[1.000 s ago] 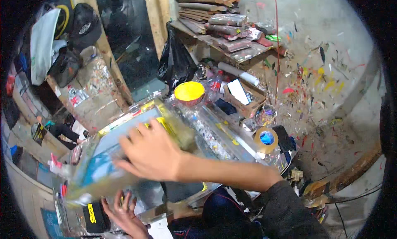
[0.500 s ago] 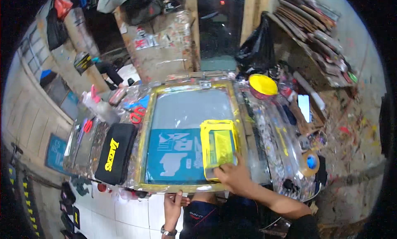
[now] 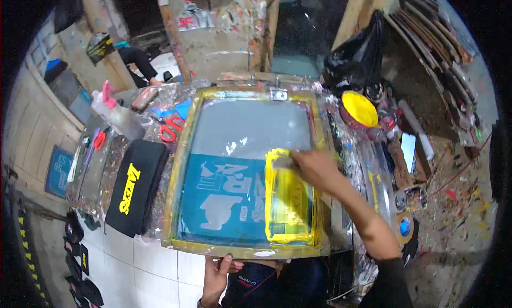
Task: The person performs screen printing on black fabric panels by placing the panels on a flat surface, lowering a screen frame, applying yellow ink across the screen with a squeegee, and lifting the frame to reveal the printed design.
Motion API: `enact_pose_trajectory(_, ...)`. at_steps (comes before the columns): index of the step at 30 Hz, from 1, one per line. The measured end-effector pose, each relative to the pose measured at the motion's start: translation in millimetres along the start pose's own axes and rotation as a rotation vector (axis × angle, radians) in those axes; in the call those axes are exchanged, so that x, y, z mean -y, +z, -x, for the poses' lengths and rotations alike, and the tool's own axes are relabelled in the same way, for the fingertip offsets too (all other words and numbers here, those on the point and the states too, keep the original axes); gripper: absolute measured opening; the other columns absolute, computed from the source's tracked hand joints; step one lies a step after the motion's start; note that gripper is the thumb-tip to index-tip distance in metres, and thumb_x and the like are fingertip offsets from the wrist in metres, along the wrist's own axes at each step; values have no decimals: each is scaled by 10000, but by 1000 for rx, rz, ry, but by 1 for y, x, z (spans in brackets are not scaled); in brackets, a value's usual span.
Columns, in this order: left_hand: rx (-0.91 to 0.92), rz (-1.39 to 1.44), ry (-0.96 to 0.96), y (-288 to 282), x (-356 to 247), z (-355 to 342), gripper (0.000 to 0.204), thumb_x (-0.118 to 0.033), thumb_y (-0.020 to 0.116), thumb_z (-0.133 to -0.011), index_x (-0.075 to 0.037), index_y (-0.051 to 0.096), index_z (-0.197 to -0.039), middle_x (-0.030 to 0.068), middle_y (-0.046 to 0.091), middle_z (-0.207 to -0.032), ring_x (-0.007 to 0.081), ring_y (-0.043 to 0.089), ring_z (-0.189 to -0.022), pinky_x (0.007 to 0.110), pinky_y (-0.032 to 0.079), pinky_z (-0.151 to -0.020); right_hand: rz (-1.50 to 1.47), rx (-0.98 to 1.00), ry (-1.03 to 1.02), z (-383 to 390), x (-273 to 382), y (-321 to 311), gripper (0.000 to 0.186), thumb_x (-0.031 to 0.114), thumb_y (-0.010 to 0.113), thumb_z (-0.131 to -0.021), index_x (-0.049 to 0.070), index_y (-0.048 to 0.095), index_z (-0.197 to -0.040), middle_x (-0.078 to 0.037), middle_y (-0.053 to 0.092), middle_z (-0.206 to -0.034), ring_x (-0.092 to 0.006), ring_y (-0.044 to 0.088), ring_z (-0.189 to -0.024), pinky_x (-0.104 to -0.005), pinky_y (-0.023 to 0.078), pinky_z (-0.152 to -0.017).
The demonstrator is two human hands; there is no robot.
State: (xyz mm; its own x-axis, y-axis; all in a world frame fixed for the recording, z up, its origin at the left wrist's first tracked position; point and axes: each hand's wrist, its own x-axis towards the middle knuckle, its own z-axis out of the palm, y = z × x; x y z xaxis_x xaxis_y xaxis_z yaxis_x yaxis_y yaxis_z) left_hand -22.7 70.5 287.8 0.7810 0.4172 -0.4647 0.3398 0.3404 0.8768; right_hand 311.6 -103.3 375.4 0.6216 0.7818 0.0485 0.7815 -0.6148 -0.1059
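Yellow-stained rectangular frame (image 3: 213, 249): over the speckled tabletop (image 3: 160, 214)
My right grip (image 3: 321, 170): closed on a blurred greyish blade (image 3: 284, 161)
Left grip (image 3: 217, 276): at near edge; clasp, I can't tell
Bright yellow ink (image 3: 270, 201): apparently spreading; next needs even pressure

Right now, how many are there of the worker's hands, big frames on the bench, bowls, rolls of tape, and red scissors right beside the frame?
Hands: 2 (left hand, right hand)
Big frame: 1
Bowl: 1
Roll of tape: 1
Red scissors: 1
Total: 6
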Motion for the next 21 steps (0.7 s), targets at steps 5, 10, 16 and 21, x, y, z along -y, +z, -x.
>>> enact_pose_trajectory(5,14,-55,-3,-1,-5,0,358,-182,514,-1032,48,350,-1252,216,704,-859,260,712,-762,367,587,-701,119,-276,-74,-3,-13,26,178,221,615,-897,83,543,-983,-133,655,-844,-368,648,-760,-475,505,-706)
enact_pose_trajectory(10,12,-43,-23,-5,-1,1,407,-235,547,-1020,56,359,-1235,217,705,-852,261,712,-759,364,587,-704,64,-41,-61,95,60,14,157,189,600,-901,85,529,-995,-104,632,-823,-335,651,-766,-432,506,-744)
enact_pose_trajectory(16,-50,41,125,5,8,0,317,-243,582,-1004,20,436,-1105,183,683,-793,247,692,-715,341,560,-673,-3,-1,-79,160,97,15,277,268,633,-891,97,559,-1096,-98,633,-932,-287,659,-919,-532,417,-949)
enact_pose_trajectory(21,-43,58,244,5,-12,19,265,-221,570,-1008,2,434,-1054,183,658,-758,252,675,-712,366,550,-702,1,-304,70,171,121,-4,494,441,697,-848,73,565,-1149,-91,606,-1026,-266,617,-919,-619,288,-1036)
